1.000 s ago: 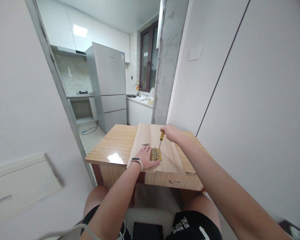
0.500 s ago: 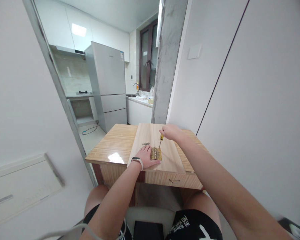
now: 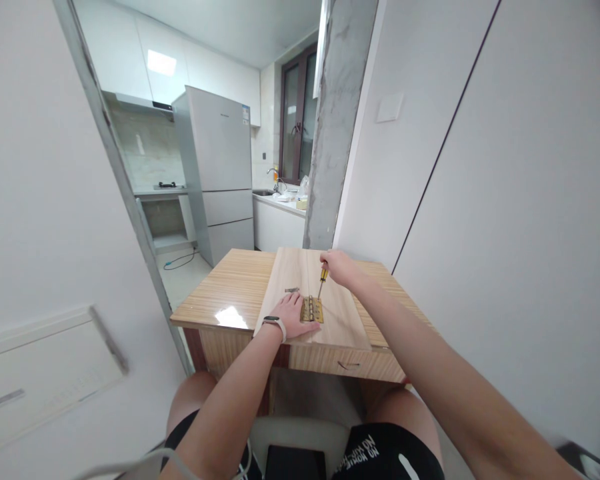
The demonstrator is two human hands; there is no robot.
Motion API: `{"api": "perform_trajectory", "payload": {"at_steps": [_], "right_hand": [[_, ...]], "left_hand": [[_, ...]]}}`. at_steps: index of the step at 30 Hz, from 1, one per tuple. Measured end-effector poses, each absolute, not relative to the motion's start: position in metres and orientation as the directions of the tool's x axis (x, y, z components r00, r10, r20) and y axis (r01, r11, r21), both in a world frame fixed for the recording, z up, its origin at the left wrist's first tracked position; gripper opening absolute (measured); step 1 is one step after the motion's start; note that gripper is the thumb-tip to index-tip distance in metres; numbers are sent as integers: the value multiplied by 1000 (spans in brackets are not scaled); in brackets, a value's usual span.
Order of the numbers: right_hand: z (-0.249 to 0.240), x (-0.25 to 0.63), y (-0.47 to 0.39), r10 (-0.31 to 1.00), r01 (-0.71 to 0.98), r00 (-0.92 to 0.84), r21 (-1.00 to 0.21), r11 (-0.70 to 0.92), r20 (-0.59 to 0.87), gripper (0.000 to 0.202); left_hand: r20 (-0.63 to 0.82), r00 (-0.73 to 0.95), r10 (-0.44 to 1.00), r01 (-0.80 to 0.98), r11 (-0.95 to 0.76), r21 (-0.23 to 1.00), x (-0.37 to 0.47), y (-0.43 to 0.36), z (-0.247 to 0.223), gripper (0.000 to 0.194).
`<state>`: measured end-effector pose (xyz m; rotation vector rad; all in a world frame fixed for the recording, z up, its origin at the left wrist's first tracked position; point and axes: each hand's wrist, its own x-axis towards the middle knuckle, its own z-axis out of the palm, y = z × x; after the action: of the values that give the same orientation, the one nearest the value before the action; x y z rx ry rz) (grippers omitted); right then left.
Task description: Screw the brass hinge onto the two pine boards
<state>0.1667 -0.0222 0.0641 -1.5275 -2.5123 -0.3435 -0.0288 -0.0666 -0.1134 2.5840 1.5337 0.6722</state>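
Head view: the right hand (image 3: 341, 267) grips the screwdriver (image 3: 323, 275), its axis steep, tip down at the far right corner of the hinge (image 3: 311, 309). Left of the hinge, the left hand (image 3: 291, 315) lies flat on the board (image 3: 290, 267). Shorts (image 3: 387, 460) below read "NO".

In the far left, a grey refrigerator (image 3: 225, 147) stands before white cupboards (image 3: 115, 50), with a stove (image 3: 167, 185) to its left and a cable (image 3: 168, 267) on the floor (image 3: 183, 280). Right of it, a faucet (image 3: 276, 183) rises by a sink (image 3: 263, 193) near a brown-framed window (image 3: 299, 117); a white plate (image 3: 390, 107) sits on the right wall (image 3: 505, 200).
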Motion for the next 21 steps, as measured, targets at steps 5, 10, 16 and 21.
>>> {"api": "perform_trajectory", "payload": {"at_steps": [5, 10, 16, 21], "right_hand": [[69, 170, -21, 838, 871, -490, 98, 482, 238, 29], [74, 171, -22, 844, 863, -504, 138, 485, 185, 23], [78, 170, -23, 852, 863, -495, 208, 459, 170, 26], [81, 167, -28, 891, 883, -438, 247, 400, 122, 38]], "left_hand": [[327, 410, 851, 822, -500, 272, -29, -67, -113, 101], [339, 408, 848, 822, -503, 269, -29, -67, -113, 101], [318, 407, 856, 832, -491, 258, -28, -68, -112, 103], [325, 408, 853, 831, -495, 254, -29, -68, -111, 103]]}}
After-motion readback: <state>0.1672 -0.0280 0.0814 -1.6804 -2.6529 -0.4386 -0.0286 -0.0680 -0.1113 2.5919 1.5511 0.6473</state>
